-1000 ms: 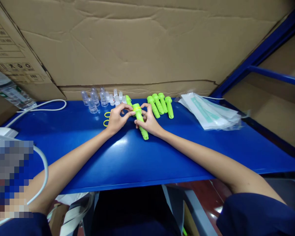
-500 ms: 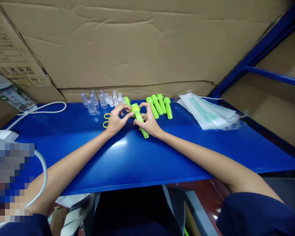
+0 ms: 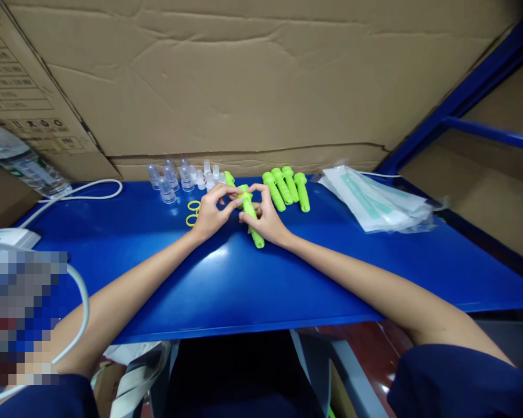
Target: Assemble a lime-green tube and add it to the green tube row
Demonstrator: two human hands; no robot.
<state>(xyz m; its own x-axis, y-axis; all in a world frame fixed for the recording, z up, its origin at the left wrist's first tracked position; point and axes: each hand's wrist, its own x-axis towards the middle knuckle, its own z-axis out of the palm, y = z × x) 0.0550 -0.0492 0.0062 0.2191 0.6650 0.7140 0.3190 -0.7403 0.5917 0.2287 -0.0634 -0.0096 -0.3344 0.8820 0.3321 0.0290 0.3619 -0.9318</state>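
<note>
Both my hands meet over one bright green plastic tube [image 3: 254, 229] at the middle of the blue table [image 3: 244, 278]. My right hand [image 3: 267, 219] wraps round the tube's body. My left hand [image 3: 212, 211] pinches at the tube's upper end, where a thin yellow ring sits. Two loose yellow rings [image 3: 193, 212] lie just left of my left hand. Several more green tubes [image 3: 287, 188] lie in a row behind my right hand. Several small clear plastic caps [image 3: 178, 174] stand behind my left hand.
A stack of flat sealed pouches [image 3: 377, 203] lies at the right. A white cable [image 3: 85, 190] and a white device [image 3: 6, 237] are at the left, with a plastic bottle [image 3: 21, 162] behind. Cardboard boxes [image 3: 253, 81] wall the back; a blue rack frame [image 3: 470, 98] rises at the right.
My fingertips have closed in tighter on the top of the green tube, covering its ringed end. The view has shifted slightly; the hands stay in the same spot.
</note>
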